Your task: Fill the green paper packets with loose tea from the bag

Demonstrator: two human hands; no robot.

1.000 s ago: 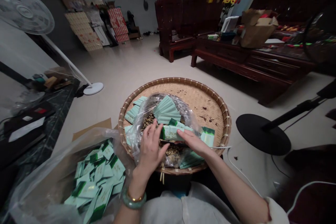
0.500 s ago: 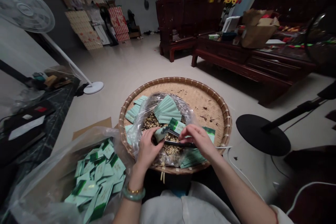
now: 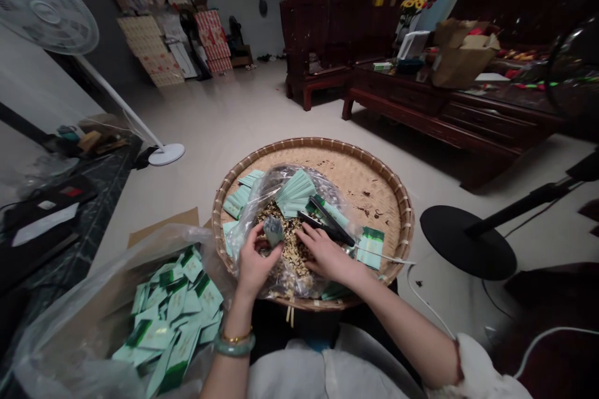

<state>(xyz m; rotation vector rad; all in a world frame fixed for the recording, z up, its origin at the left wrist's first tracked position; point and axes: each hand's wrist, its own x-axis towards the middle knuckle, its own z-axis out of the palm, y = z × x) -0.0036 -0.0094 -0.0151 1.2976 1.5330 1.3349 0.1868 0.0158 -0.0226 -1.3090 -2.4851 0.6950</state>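
Frame centre: left hand (image 3: 255,262) curled, pinching packet (image 3: 274,234) (top seemingly unsealed); right hand (image 3: 330,257) half-spread at dry mix (image 3: 291,242), cannot tell if grasping. Loose pinch could tip packet, spilling any fill.

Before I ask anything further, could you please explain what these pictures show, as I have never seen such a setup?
There is no machine here: a person works with two bare hands, and every picture comes from one camera worn on the head, looking forward and down. The left hand holds a small packet. The right hand is at the loose dry mix; whether it grips any is hidden. Clear plastic surrounds the mix on a round woven tray, where stacked pale green packets and a black two-armed tool with a white cord also lie.
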